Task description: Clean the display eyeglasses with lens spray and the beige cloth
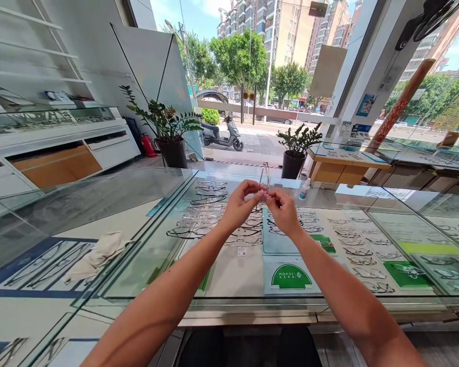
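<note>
With left hand (240,203) and right hand (285,211) drawn together over the glass-topped surface (233,272), pinching a pair of thin-framed glasses (266,171) between thumbs and curled fingers, both closed on the lower part of the frame. Nearly touching at the fingertips, with thumbs on the side toward the near edge. Held upright, rising above the knuckles and seen against the middle of the far edge. Stretched forward with left forearm (176,285) and right forearm (332,272) bare, slanting inward across the near edge from either side and converging at the glasses. Just past the right hand, by the far edge, a small bottle (304,190). Around and below the left hand, a column of glasses (202,219), mostly toward the left edge; cannot tell whether on or under the glass. Beneath the right hand, a light-blue tray (277,247), with a green half-round sign (291,278) between it and the near edge. Partly behind the right forearm, a green card (325,243). Toward the right edge, further rows of glasses (359,251). Past the left edge, a crumpled beige cloth (103,252).
</note>
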`<state>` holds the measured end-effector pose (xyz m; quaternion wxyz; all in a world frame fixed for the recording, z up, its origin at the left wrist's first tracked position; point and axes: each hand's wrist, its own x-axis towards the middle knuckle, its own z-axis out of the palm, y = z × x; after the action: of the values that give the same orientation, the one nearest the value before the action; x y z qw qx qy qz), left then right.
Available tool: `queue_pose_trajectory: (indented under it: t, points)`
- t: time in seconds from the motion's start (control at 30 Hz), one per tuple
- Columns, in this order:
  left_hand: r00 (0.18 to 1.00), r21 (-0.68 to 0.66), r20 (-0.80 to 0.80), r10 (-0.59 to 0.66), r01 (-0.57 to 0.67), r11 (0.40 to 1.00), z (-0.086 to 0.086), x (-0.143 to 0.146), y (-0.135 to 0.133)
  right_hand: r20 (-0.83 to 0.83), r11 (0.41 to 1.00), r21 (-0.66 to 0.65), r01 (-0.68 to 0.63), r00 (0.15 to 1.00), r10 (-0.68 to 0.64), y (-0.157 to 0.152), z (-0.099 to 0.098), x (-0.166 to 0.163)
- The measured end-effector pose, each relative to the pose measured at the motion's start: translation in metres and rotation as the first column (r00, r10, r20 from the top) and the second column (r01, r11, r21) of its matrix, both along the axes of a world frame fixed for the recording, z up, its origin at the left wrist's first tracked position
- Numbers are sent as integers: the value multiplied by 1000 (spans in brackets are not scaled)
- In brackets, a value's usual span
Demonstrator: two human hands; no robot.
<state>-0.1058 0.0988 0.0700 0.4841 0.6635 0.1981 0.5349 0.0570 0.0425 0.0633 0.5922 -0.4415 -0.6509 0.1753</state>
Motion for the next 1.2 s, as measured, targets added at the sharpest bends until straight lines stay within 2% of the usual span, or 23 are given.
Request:
queue_pose_trajectory:
  t: [0.13, 0.23, 0.33, 0.43, 0.57, 0.67, 0.93, 1.2]
  points:
    - [999, -6, -40, -8, 8, 1000, -1, -4, 5, -10, 1000, -8, 16, 1000, -16, 4, 2, 7]
    - [998, 2, -57, 33, -33, 999, 1, -7, 8, -15, 986, 13, 167, 986, -167, 6, 7, 21]
    - [987, 43, -134, 89, -84, 996, 3, -10, 8, -67, 912, 67, 405, 914, -400, 7, 15, 38]
    - [970, 95, -215, 114, -96, 991, 3, -10, 4, -103, 830, 144, 538, 843, -529, 7, 20, 46]
    - [968, 103, -229, 99, -77, 992, 0, -6, -4, 28, 805, 303, 510, 839, -543, 7, 14, 38]
    - [972, 93, -216, 95, -76, 993, -1, -3, -9, 120, 800, 362, 479, 827, -550, 9, 4, 30]
    - [979, 44, -173, 104, -98, 994, -4, -1, -8, 162, 790, 389, 473, 810, -564, 10, 1, 28]
    - [984, 16, -29, 176, -175, 984, -7, -4, 5, 308, 841, 317, 438, 791, -528, 10, -8, 25]
